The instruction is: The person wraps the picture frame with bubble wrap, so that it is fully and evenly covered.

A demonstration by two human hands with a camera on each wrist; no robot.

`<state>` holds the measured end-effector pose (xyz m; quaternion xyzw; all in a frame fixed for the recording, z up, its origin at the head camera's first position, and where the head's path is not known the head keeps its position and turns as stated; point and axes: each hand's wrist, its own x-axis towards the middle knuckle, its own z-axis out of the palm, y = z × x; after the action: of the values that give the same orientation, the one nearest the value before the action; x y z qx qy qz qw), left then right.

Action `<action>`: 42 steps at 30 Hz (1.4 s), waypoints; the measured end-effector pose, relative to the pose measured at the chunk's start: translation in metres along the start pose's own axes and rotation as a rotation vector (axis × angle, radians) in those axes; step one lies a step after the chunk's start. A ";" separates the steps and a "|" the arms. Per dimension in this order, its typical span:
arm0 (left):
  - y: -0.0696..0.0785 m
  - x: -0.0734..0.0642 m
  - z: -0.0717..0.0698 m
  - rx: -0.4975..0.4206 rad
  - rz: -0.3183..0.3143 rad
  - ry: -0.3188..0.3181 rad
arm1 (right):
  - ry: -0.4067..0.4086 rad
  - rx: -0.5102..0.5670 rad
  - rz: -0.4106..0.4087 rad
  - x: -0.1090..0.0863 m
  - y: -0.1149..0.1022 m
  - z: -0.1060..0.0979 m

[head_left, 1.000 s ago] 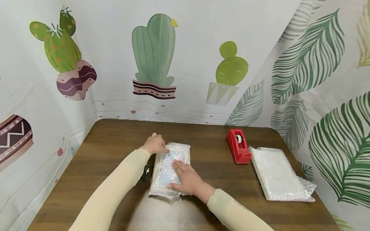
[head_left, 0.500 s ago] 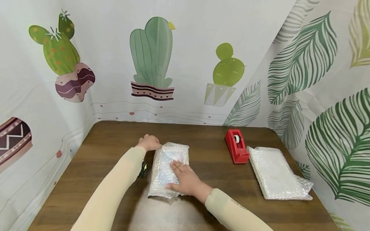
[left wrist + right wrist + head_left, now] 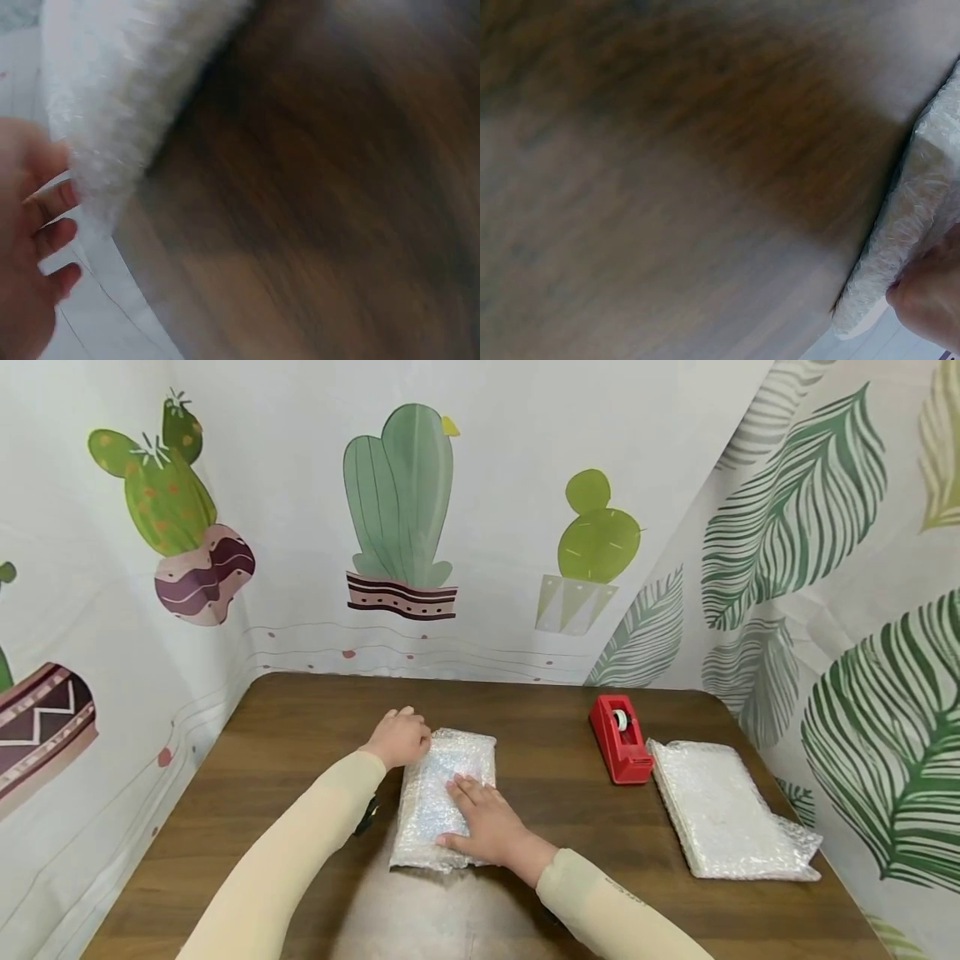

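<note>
A flat bubble-wrapped package [image 3: 431, 814] lies on the wooden table in front of me, with a bluish print showing through its wrap. My right hand [image 3: 487, 827] rests palm down on its lower right part, fingers spread and fairly straight. At the package's far left corner, my left hand [image 3: 401, 739] has curled fingers and grips the edge of the wrap. The left wrist view shows those fingertips [image 3: 64, 236] right at the tapering corner of the bubble wrap [image 3: 112, 150]. In the right wrist view the package's side [image 3: 900, 247] shows beside part of my right hand [image 3: 930, 300].
A red tape dispenser [image 3: 621, 739] with a roll of tape stands at the back right. Right of it lies another bubble-wrapped flat package [image 3: 735, 814], a loose flap of wrap at its near right corner. A printed cloth [image 3: 495, 527] hangs behind the table [image 3: 540, 718].
My left hand has slid off the package's top to its far left corner, moved slightly outward, then come back a little. The right hand stays in place on the package.
</note>
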<state>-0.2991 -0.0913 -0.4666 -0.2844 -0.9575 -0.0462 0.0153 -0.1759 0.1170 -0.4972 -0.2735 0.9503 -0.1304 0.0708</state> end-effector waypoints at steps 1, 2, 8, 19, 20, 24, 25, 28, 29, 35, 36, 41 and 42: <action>0.000 -0.001 0.001 0.074 0.040 0.014 | 0.003 0.002 -0.001 0.000 0.000 0.000; 0.000 -0.003 0.002 0.151 0.083 0.028 | 0.003 0.007 0.002 0.000 0.000 0.001; 0.000 -0.009 0.008 0.419 0.314 0.034 | 0.006 0.010 0.007 0.001 -0.001 0.002; -0.004 -0.007 -0.001 0.451 0.253 -0.064 | -0.016 0.052 0.016 0.003 -0.003 0.003; -0.005 -0.007 -0.002 0.412 0.232 -0.060 | -0.017 0.046 0.019 0.003 -0.003 0.003; -0.012 -0.009 -0.004 0.210 0.152 -0.046 | -0.015 0.048 0.025 0.002 -0.002 0.004; -0.013 -0.009 -0.005 0.170 0.144 -0.046 | -0.015 0.049 0.026 0.002 -0.001 0.004; -0.014 -0.008 -0.010 0.104 0.142 -0.078 | -0.020 0.054 0.024 0.000 0.001 0.002; -0.014 -0.008 -0.013 0.098 0.146 -0.096 | -0.024 0.051 0.021 -0.001 0.001 0.002; -0.012 -0.008 -0.025 0.086 0.138 -0.166 | -0.032 0.029 -0.008 -0.003 0.005 0.000; -0.012 -0.008 -0.026 0.081 0.130 -0.173 | -0.032 0.030 -0.011 -0.003 0.005 0.000; -0.013 -0.005 -0.026 0.063 0.072 -0.212 | -0.035 0.039 -0.020 -0.003 0.007 0.001; -0.013 -0.004 -0.026 0.054 0.056 -0.222 | -0.032 0.037 -0.020 -0.002 0.007 0.001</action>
<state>-0.3030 -0.1065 -0.4424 -0.3139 -0.9458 0.0116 -0.0820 -0.1773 0.1235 -0.5001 -0.2837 0.9437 -0.1445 0.0897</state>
